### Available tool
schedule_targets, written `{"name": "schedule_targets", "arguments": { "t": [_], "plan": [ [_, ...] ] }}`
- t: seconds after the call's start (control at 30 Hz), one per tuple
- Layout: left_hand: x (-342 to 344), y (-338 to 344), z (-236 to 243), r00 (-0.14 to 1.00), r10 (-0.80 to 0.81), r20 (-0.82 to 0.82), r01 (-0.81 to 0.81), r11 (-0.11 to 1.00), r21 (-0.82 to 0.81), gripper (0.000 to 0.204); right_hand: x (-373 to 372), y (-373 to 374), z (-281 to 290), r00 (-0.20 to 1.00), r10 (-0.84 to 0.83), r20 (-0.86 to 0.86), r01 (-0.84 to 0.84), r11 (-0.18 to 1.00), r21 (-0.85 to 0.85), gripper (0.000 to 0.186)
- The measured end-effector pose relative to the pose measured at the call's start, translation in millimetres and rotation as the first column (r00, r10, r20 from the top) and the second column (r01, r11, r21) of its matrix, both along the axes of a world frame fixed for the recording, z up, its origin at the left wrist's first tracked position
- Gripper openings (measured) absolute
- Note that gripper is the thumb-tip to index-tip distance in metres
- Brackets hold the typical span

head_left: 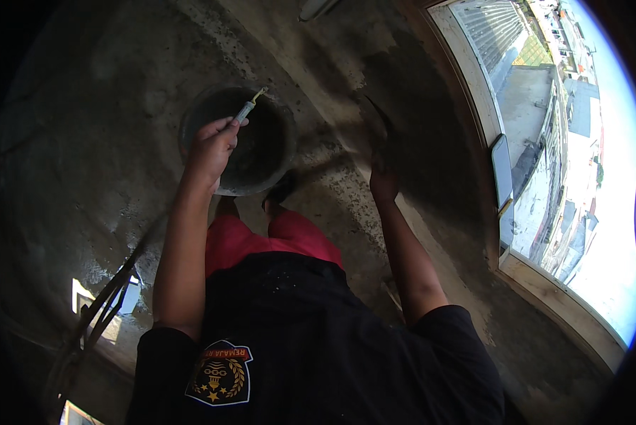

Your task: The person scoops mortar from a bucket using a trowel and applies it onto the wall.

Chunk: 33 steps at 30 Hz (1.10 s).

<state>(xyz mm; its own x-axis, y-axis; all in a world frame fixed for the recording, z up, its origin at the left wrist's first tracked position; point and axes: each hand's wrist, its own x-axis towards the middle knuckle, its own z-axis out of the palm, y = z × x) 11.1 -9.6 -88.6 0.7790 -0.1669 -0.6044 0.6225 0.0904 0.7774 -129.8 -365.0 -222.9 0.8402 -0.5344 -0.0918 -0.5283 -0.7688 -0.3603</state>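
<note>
My left hand is closed around a slim tool with a pale grey-blue handle and a thin yellowish tip. It points up and to the right, and its exact kind is unclear. Beneath it, a round dark tub stands on the floor in front of my feet. My right hand reaches forward beside the rough wall. Deep shadow hides its fingers, so whether it grips anything cannot be made out. A thin dark curved shape shows just beyond it.
On the right, a window frame opens onto rooftops, with a phone-like flat object upright against it. Dark rods or cables run along the lower left. A pale object lies at the top edge. The concrete floor looks stained.
</note>
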Motion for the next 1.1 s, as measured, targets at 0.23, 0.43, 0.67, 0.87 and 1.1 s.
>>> {"name": "schedule_targets", "arguments": {
  "t": [0.23, 0.43, 0.67, 0.87, 1.1],
  "plan": [
    [-4, 3, -6, 1.000, -0.010, -0.007, 0.010, 1.000, -0.023, 0.020, 1, 3, 4, 0.962, 0.002, -0.271, 0.001, 1.000, 0.014, 0.053],
    [-5, 1, -14, 0.997, -0.074, 0.005, 0.074, 0.997, 0.018, 0.023, 6, -39, -39, 0.937, 0.160, -0.310, -0.215, 0.965, -0.151, 0.056],
    [-10, 7, -12, 1.000, -0.010, -0.018, 0.010, 1.000, 0.002, 0.021, -2, 36, 39, 0.968, -0.138, -0.207, 0.179, 0.965, 0.191, 0.057],
    [-1, -21, -11, 0.996, -0.088, 0.000, 0.088, 0.994, -0.059, 0.021, -15, -89, -77, 0.930, 0.126, -0.345, -0.216, 0.948, -0.235, 0.055],
    [-12, 0, -12, 0.999, -0.042, -0.018, 0.042, 0.999, -0.003, 0.021, -8, 34, 19, 0.972, -0.223, -0.075, 0.222, 0.975, -0.013, 0.057]
  ]
}}
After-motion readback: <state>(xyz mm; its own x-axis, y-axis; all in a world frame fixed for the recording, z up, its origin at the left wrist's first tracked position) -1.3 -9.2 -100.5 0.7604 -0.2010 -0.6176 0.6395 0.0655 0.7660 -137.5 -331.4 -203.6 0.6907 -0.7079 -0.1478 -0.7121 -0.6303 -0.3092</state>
